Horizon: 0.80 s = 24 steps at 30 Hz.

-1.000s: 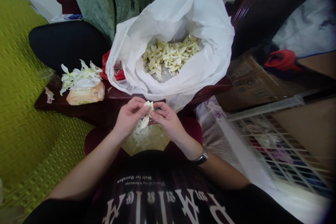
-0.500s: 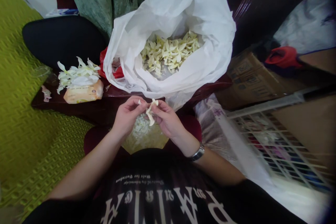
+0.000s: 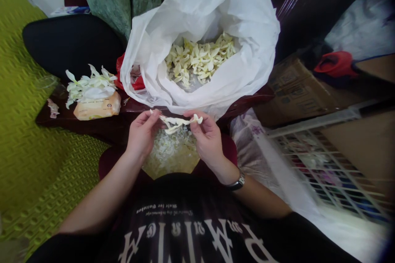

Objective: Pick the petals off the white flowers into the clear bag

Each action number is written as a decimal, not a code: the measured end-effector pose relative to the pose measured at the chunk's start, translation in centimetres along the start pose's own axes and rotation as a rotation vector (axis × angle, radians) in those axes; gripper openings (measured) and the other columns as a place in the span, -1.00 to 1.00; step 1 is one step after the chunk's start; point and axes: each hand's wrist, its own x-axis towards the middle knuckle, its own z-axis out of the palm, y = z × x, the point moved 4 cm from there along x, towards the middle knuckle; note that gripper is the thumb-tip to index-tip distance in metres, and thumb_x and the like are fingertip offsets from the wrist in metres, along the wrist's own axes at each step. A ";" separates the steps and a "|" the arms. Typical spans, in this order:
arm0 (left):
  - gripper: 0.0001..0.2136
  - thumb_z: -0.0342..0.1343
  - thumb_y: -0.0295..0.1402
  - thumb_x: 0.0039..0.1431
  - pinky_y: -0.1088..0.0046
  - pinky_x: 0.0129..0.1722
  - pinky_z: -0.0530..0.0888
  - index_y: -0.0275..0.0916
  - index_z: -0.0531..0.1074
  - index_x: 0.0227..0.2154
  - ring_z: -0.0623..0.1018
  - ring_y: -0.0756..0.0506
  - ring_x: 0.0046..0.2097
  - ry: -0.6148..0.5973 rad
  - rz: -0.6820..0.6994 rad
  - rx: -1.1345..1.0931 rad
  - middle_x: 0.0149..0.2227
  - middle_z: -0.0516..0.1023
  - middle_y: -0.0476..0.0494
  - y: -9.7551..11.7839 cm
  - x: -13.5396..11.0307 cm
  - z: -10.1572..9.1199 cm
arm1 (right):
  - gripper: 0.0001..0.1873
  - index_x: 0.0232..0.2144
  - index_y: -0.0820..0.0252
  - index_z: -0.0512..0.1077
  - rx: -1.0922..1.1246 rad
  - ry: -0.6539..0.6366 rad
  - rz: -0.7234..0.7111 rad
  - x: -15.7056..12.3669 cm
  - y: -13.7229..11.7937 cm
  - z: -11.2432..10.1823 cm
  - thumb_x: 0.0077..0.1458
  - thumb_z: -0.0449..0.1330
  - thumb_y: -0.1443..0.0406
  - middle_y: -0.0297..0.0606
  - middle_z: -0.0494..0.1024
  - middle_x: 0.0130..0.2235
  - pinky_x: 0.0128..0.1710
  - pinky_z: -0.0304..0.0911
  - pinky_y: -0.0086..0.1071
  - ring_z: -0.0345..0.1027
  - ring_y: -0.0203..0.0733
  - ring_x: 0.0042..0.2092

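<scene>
My left hand (image 3: 142, 133) and my right hand (image 3: 206, 137) pinch opposite ends of a torn, creamy-white flower (image 3: 175, 123), stretched in a strip between them. Below my hands, a heap of shredded pale petals (image 3: 169, 154) lies in my lap. Just beyond the fingers stands a white plastic bag (image 3: 249, 28), open and holding many cream-coloured petals (image 3: 199, 59). To the left, white flowers (image 3: 91, 86) rest on a wrapped tan packet (image 3: 97, 107). A wristwatch (image 3: 236, 183) sits on my right wrist.
A dark wooden table (image 3: 77, 121) holds the bag and packet, with a red plastic bag (image 3: 129, 78) behind. A black cushion (image 3: 70, 45) and green mat (image 3: 40, 139) lie left. A cardboard box (image 3: 296, 94) and white wire rack (image 3: 321, 164) stand right.
My hands have moved apart. The flower, bunched between them earlier, is now drawn out into a long horizontal strip. The view has shifted slightly.
</scene>
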 end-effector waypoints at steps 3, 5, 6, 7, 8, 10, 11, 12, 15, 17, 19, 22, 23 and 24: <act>-0.73 0.52 -0.28 -0.14 0.55 -0.43 0.50 -0.29 0.57 -0.47 0.53 0.06 -0.45 0.047 -0.026 -0.061 -0.45 0.58 -0.02 -0.1 0.2 -0.2 | -0.90 -0.18 -0.04 0.55 0.005 0.029 -0.049 -0.3 -0.5 0.2 0.29 0.24 0.18 -0.32 0.61 -0.16 0.05 0.36 -0.20 0.48 -0.15 -0.07; -0.72 0.53 -0.29 -0.16 0.56 -0.44 0.51 -0.30 0.57 -0.47 0.54 0.06 -0.45 0.062 -0.051 -0.089 -0.45 0.59 -0.02 -0.3 0.2 -0.2 | -0.89 -0.19 -0.04 0.54 -0.028 0.031 -0.072 -0.5 -0.8 0.3 0.29 0.23 0.16 -0.30 0.61 -0.17 0.05 0.38 -0.16 0.48 -0.12 -0.06; -0.71 0.53 -0.29 -0.17 0.56 -0.45 0.51 -0.31 0.56 -0.46 0.54 0.06 -0.45 0.066 -0.064 -0.099 -0.45 0.59 -0.02 -0.3 0.2 -0.2 | -0.88 -0.19 -0.04 0.54 -0.047 0.027 -0.084 -0.6 -0.9 0.4 0.29 0.23 0.15 -0.29 0.61 -0.17 0.05 0.39 -0.15 0.49 -0.11 -0.05; -0.70 0.54 -0.29 -0.17 0.57 -0.45 0.51 -0.32 0.56 -0.45 0.54 0.06 -0.46 0.069 -0.072 -0.109 -0.45 0.59 -0.02 -0.3 0.1 -0.1 | -0.88 -0.18 -0.03 0.53 -0.060 0.022 -0.093 -0.7 -1.0 0.5 0.30 0.22 0.15 -0.28 0.61 -0.17 0.04 0.40 -0.14 0.49 -0.11 -0.05; -0.69 0.54 -0.29 -0.17 0.57 -0.46 0.51 -0.32 0.55 -0.45 0.54 0.06 -0.46 0.069 -0.078 -0.115 -0.45 0.58 -0.02 -0.3 0.1 -0.1 | -0.89 -0.18 -0.03 0.53 -0.065 0.018 -0.101 -0.8 -1.2 0.5 0.30 0.22 0.16 -0.28 0.61 -0.17 0.03 0.41 -0.14 0.50 -0.11 -0.06; -0.68 0.53 -0.27 -0.16 0.57 -0.49 0.51 -0.31 0.53 -0.44 0.54 0.05 -0.47 0.051 -0.094 -0.110 -0.46 0.56 -0.01 -0.2 -0.1 0.1 | -0.91 -0.19 -0.02 0.51 -0.066 0.010 -0.118 -0.8 -1.4 0.5 0.31 0.21 0.18 -0.29 0.62 -0.19 -0.02 0.43 -0.16 0.51 -0.12 -0.10; -0.67 0.53 -0.26 -0.14 0.56 -0.51 0.50 -0.30 0.52 -0.43 0.53 0.05 -0.48 0.035 -0.104 -0.100 -0.47 0.56 0.00 -0.2 -0.2 0.2 | -0.92 -0.20 -0.01 0.50 -0.068 0.006 -0.124 -0.8 -1.5 0.5 0.31 0.21 0.18 -0.29 0.63 -0.20 -0.04 0.44 -0.16 0.52 -0.13 -0.11; -0.67 0.52 -0.24 -0.13 0.55 -0.54 0.49 -0.29 0.50 -0.42 0.53 0.04 -0.48 0.016 -0.114 -0.085 -0.47 0.55 0.00 -0.2 -0.3 0.3 | -0.92 -0.21 -0.01 0.50 -0.072 0.003 -0.123 -0.8 -1.5 0.5 0.30 0.22 0.19 -0.29 0.63 -0.20 -0.05 0.44 -0.17 0.52 -0.14 -0.12; -0.68 0.47 -0.19 -0.04 0.52 -0.56 0.48 -0.28 0.48 -0.40 0.55 0.01 -0.48 -0.057 -0.126 -0.003 -0.40 0.59 -0.04 -0.4 -0.6 0.5 | -0.90 -0.23 0.02 0.52 -0.078 -0.005 -0.055 -0.7 -1.2 0.5 0.27 0.25 0.17 -0.28 0.65 -0.20 -0.12 0.48 -0.20 0.53 -0.16 -0.19; -0.70 0.43 -0.20 0.03 0.51 -0.51 0.50 -0.27 0.50 -0.35 0.57 0.00 -0.45 -0.103 -0.102 0.072 -0.36 0.62 -0.07 -0.4 -0.9 0.6 | -0.87 -0.22 0.05 0.53 -0.066 -0.003 0.017 -0.6 -0.8 0.6 0.26 0.26 0.15 -0.27 0.66 -0.20 -0.16 0.50 -0.23 0.54 -0.19 -0.25; -0.71 0.43 -0.24 0.03 0.53 -0.45 0.51 -0.26 0.52 -0.27 0.60 -0.01 -0.40 -0.132 -0.058 0.138 -0.35 0.63 -0.07 -0.4 -1.1 0.8 | -0.85 -0.22 0.06 0.53 -0.041 0.006 0.060 -0.6 -0.5 0.7 0.25 0.27 0.14 -0.28 0.68 -0.21 -0.17 0.51 -0.23 0.55 -0.19 -0.26; -0.66 0.47 -0.28 -0.03 0.56 -0.42 0.49 -0.25 0.55 -0.21 0.58 0.01 -0.37 -0.151 -0.059 0.184 -0.35 0.63 -0.05 -0.5 -1.4 0.9 | -0.84 -0.23 0.06 0.52 -0.021 0.004 0.062 -0.6 -0.6 0.8 0.24 0.28 0.12 -0.28 0.68 -0.22 -0.16 0.52 -0.23 0.56 -0.18 -0.24; -0.67 0.46 -0.26 -0.02 0.55 -0.43 0.48 -0.24 0.56 -0.21 0.57 0.01 -0.37 -0.163 -0.097 0.186 -0.35 0.63 -0.05 -0.5 -1.4 1.0 | -0.83 -0.24 0.05 0.52 -0.025 -0.010 0.051 -0.6 -0.7 0.9 0.24 0.28 0.12 -0.29 0.68 -0.22 -0.17 0.52 -0.23 0.56 -0.18 -0.25; -0.68 0.44 -0.22 0.00 0.54 -0.44 0.47 -0.24 0.57 -0.21 0.56 0.00 -0.38 -0.184 -0.143 0.188 -0.36 0.62 -0.06 -0.6 -1.5 1.0 | -0.83 -0.23 0.05 0.52 -0.031 -0.031 0.039 -0.6 -0.7 1.0 0.24 0.28 0.11 -0.29 0.67 -0.23 -0.17 0.51 -0.23 0.55 -0.19 -0.26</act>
